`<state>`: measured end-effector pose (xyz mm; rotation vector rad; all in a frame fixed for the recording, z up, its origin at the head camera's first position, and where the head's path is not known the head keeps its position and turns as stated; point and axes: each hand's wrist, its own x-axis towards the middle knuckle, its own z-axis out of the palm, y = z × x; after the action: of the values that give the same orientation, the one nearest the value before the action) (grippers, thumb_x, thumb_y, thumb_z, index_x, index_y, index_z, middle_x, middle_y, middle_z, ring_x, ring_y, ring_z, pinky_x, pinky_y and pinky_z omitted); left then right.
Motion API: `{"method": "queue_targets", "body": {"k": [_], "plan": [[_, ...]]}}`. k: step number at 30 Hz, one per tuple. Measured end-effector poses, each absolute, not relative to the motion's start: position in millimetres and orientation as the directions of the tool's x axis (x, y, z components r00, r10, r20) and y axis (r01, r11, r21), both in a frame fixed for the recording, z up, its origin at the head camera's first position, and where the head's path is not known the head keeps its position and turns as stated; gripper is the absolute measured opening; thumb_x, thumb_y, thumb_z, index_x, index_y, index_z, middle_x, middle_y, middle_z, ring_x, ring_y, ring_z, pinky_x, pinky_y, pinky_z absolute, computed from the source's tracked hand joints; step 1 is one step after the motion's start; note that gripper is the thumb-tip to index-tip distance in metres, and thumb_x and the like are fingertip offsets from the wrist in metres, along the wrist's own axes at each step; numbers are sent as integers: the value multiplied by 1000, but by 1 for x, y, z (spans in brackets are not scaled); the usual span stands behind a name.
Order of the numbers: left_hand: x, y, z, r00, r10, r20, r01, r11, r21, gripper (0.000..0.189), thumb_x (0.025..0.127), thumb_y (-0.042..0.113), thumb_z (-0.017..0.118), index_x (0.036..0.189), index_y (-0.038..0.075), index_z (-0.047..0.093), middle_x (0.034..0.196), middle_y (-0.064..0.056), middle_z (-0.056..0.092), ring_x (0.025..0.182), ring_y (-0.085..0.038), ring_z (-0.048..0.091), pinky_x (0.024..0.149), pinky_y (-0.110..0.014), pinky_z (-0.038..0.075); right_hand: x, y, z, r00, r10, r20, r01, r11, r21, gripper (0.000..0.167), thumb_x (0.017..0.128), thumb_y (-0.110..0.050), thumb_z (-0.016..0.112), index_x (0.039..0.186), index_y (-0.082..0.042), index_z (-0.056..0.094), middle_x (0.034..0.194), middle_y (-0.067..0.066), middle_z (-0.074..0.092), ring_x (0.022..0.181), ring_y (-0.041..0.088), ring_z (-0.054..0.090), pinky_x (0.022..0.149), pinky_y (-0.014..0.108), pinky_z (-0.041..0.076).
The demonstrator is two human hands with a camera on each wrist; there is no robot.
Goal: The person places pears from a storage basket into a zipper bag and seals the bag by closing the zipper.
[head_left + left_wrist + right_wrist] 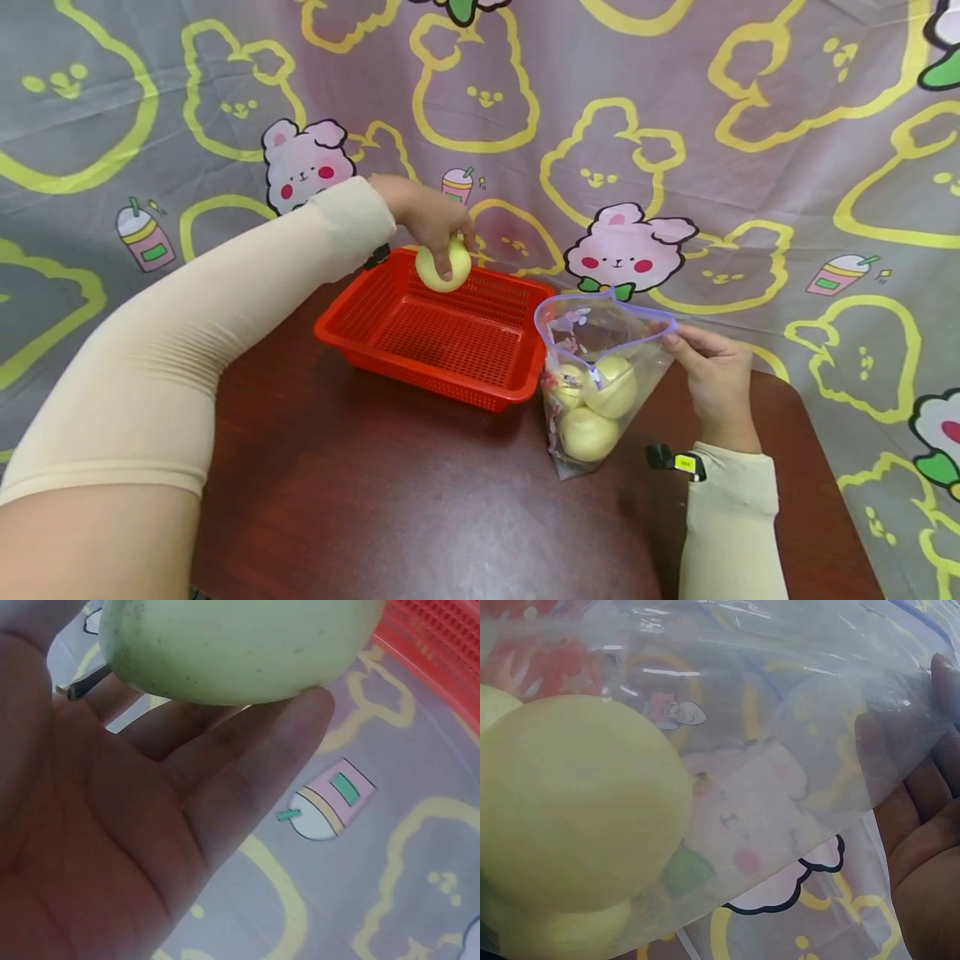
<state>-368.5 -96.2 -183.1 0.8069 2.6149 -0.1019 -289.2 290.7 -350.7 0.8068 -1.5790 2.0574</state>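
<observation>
My left hand (426,212) grips a pale yellow-green pear (458,267) over the back of a red plastic basket (420,382). The left wrist view shows that pear's (247,649) dark stem and speckled skin against my fingers. With thumb and fingers, my right hand (716,383) pinches the right edge of a clear zip bag (647,360), whose purple-rimmed mouth stands open. Several pears (588,433) lie inside the bag, just right of the basket. In the right wrist view one bagged pear (585,802) shows large through the plastic.
Both basket and bag are on a dark brown table (420,500). Behind them hangs a grey curtain (510,92) with yellow outlines and cartoon rabbits, close to the table's back edge. No pears show on the basket's visible floor.
</observation>
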Motion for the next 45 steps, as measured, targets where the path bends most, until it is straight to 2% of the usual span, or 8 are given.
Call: {"method": "queue_targets", "body": {"k": [13, 25, 31, 40, 45], "plan": [[-366, -61, -174, -711, 582, -395, 631, 776, 8, 58, 79, 35, 79, 130, 15, 60, 119, -1, 57, 106, -22, 49, 90, -37, 41, -289, 294, -352, -760, -24, 650, -628, -234, -743, 21, 85, 19, 62, 105, 23, 62, 97, 17, 72, 93, 24, 70, 85, 29, 52], [-365, -40, -171, -680, 637, -363, 685, 729, -4, 55, 80, 33, 78, 129, 15, 61, 117, 1, 58, 100, -20, 53, 81, -33, 47, -290, 295, -353, -750, -34, 661, -634, -250, -732, 20, 86, 18, 61, 105, 24, 61, 97, 18, 71, 93, 25, 70, 86, 30, 52], [-362, -32, -168, -670, 659, -343, 709, 704, -31, 55, 79, 35, 78, 130, 20, 63, 116, 4, 59, 100, -20, 53, 80, -34, 46, -291, 296, -353, -744, -38, 667, -635, -268, -724, 20, 85, 19, 61, 104, 23, 62, 97, 19, 71, 93, 25, 70, 85, 30, 52], [-356, -20, -168, -672, 650, -356, 705, 708, -38, 44, 79, 39, 78, 120, 28, 66, 113, 4, 56, 101, -20, 50, 81, -39, 44, -291, 296, -352, -744, -20, 668, -647, -228, -728, 19, 85, 19, 61, 103, 26, 60, 95, 19, 71, 90, 27, 70, 84, 31, 53], [-353, -15, -165, -670, 660, -340, 716, 696, -59, 51, 79, 41, 78, 127, 30, 64, 121, 7, 55, 104, -19, 49, 83, -39, 43, -292, 295, -350, -744, -26, 668, -646, -228, -729, 19, 85, 18, 62, 103, 25, 61, 95, 19, 71, 91, 26, 70, 84, 31, 53]]}}
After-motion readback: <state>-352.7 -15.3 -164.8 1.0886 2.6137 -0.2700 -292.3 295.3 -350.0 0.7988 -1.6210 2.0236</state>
